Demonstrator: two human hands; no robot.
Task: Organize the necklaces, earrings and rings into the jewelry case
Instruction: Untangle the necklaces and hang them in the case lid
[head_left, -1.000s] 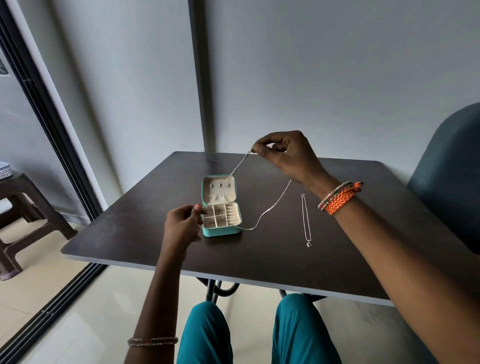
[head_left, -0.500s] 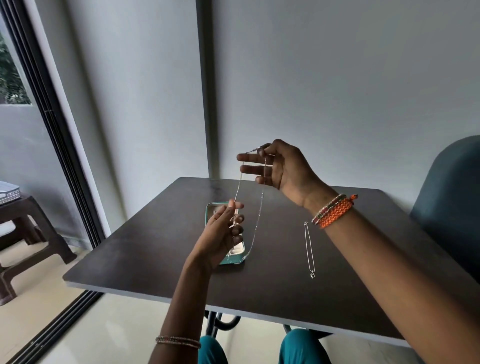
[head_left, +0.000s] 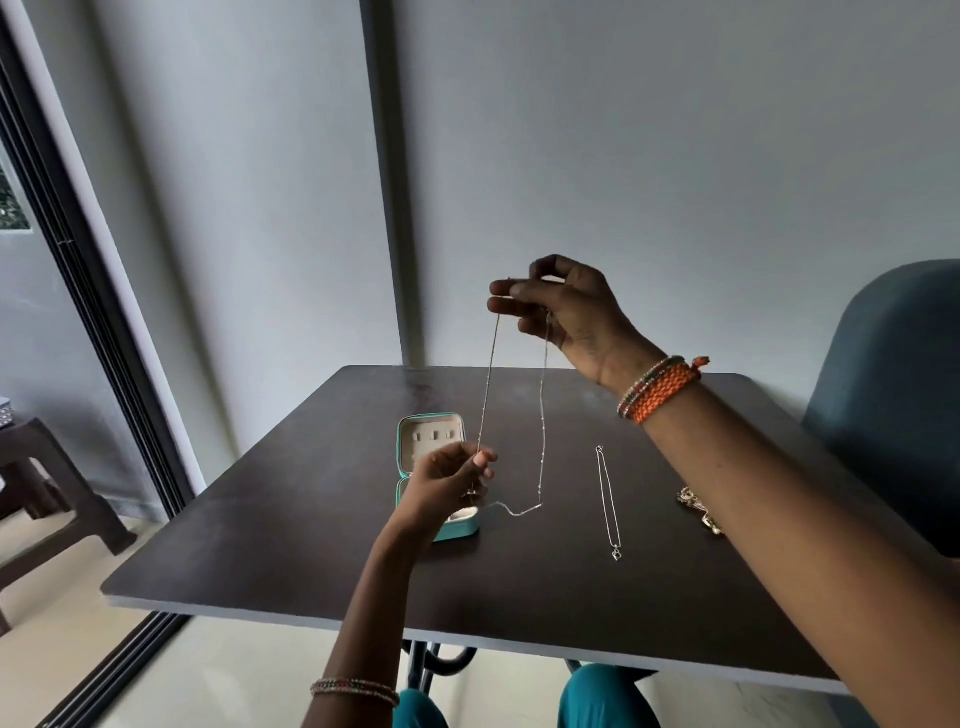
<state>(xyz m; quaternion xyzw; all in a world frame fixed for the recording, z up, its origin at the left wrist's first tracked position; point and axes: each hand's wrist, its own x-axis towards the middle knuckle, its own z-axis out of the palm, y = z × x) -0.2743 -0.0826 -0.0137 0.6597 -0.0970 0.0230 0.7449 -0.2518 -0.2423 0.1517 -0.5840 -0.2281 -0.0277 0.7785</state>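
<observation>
- Right hand (head_left: 566, 312): raised above the table (head_left: 291, 551), thumb and fingers pinching the top of a thin silver chain (head_left: 543, 410), which hangs from it in two strands.
- Left hand (head_left: 449, 483): lower, in front of the case (head_left: 434, 441), fingertips pinching the left strand of the chain; a short length sags to the right of this hand and turns up into the right strand.
- Case: teal, open, lid upright with a cream lining; its tray is largely hidden behind the left hand.
- Second necklace (head_left: 608, 501): lying straight on the table right of the case, small pendant at the near end, untouched.
- Gold jewelry (head_left: 698, 509): at the table's right side, partly hidden by the right forearm; kind cannot be told.
- Chair (head_left: 893, 395): blue, right of the table.
</observation>
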